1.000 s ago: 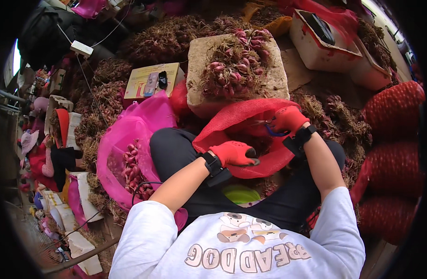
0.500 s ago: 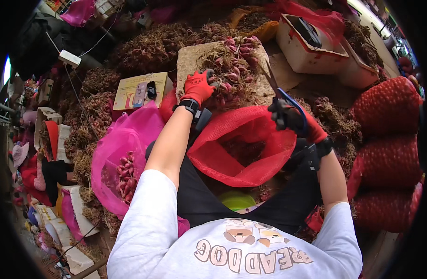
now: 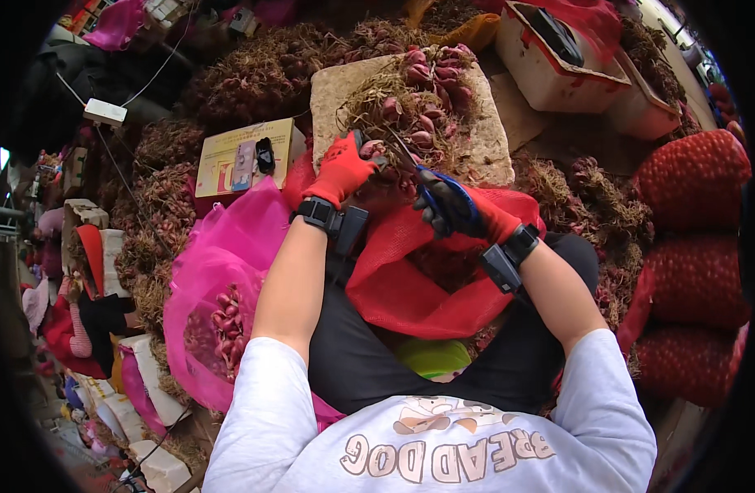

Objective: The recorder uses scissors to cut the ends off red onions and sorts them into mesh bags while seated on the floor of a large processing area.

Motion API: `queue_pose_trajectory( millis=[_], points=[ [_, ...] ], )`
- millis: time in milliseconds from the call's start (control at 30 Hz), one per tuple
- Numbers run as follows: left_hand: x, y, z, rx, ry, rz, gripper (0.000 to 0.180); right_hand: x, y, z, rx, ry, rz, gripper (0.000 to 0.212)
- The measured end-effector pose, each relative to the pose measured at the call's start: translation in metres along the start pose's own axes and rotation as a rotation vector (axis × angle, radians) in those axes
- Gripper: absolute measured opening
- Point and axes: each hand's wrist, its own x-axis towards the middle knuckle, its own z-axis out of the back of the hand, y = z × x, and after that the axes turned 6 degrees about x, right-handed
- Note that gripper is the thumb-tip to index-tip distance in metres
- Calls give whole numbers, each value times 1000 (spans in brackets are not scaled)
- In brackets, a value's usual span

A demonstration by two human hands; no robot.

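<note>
Our left hand [image 3: 343, 171] pinches a shallot [image 3: 371, 149], our right hand [image 3: 450, 205] grips scissors [image 3: 427, 176]; bare bulbs [image 3: 228, 322] lie left of our fingers [image 3: 358, 140], a stalky heap [image 3: 427, 123] remains beyond.

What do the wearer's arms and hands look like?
Left hand and right hand: red gloves, dark grey at the fingers. Each wrist: black strap with a black, boxy module. Short, whitish sleeves; forearms bare.
</note>
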Motion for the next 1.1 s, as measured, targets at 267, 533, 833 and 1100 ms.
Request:
queue_pose_trajectory(
  millis=[267, 533, 833, 1100],
  points=[
    [-1, -18, 4, -387, -207, -188, 48, 4, -2, 37, 27, -179, 129, 38],
    [-17, 72, -23, -582, 245, 107, 43, -14, 1, 33, -93, -219, 135, 39],
    [-21, 128, -107, -207, 30, 240, 78, -25, 6, 18, -166, -62, 171, 29],
    [-52, 41, -7, -897, 87, 503, 28, -36, -5, 22, -222, 134, 133, 37]
  ],
)
